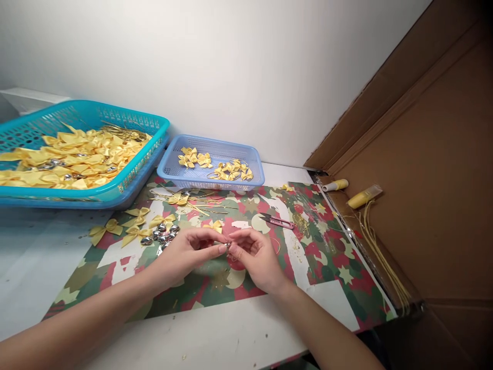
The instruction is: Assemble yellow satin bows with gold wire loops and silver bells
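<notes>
Above the patterned sheet (322, 264), left grip (194, 248) and right grip (259, 258) tightly pinch a small silvery piece (228, 245).

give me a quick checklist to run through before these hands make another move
1. Small silver piece gripped: ok, fingertips of the left hand and right hand meet at it.
2. Cord fastened to that piece: cannot tell, fingers hide it.
3. Snips out of the fingers: ok, lying on the patterned sheet beyond the right hand.
4. More silver pieces close by: ok, clustered beside the left hand.
5. Loose yellow bows gathered in a basket: not ok, several lie on the sheet.
</notes>
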Demonstrator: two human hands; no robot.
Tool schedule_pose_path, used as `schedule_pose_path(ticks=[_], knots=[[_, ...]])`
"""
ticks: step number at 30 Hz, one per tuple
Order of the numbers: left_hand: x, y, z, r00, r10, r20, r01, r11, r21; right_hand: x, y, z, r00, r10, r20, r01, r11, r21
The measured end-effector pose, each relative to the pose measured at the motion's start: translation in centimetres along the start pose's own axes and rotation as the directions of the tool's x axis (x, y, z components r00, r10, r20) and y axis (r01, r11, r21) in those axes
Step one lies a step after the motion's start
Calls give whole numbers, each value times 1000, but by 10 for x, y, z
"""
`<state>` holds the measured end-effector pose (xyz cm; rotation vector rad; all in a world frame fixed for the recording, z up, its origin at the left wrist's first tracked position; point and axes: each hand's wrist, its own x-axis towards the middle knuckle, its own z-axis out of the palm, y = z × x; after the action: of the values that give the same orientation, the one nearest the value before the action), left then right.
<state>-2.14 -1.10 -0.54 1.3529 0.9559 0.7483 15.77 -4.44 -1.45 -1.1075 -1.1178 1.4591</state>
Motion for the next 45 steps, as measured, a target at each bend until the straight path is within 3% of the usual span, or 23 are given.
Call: schedule_pose_path(ticks=[3, 12, 19, 24, 27, 31, 33, 37, 41, 45], knots=[[0, -2, -1, 998, 55, -5, -55, 998, 5, 0, 1, 1, 1000, 6, 9, -6, 1000, 0], [-6, 0, 2, 970, 241, -22, -229, 943, 241, -2, 0, 3, 998, -16, 68, 22, 995, -95], [-11, 0, 7, 946, 320, -56, -282, 894, 349, -3, -1, 6, 967, -249, 58, 256, 935, -246], [-13, -4, 5, 875, 478, -71, -379, 771, 512, -5, -7, 1, 919, -389, 71, 393, 880, -265], [-7, -11, 1, 853, 512, -102, -277, 610, 743, -6, -18, -6, 884, -467, 39, 462, 855, -235], [2, -22, -5, 894, 446, -39, -154, 388, 909, -8, -38, -16, 848, -528, -32, 521, 844, -123], [4, -26, -8, 903, 429, -16, -162, 375, 913, -9, -49, -21, 828, -557, -65, 552, 830, -75], [6, -30, -14, 898, 439, -2, -213, 440, 872, -11, -77, -30, 786, -606, -126, 601, 796, -76], [6, -31, -17, 878, 477, -23, -246, 494, 834, -10, -109, -39, 768, -622, -154, 582, 778, -237], [5, -30, -17, 866, 498, -37, -211, 433, 876, -9, -137, -43, 791, -605, -87, 539, 758, -367]])
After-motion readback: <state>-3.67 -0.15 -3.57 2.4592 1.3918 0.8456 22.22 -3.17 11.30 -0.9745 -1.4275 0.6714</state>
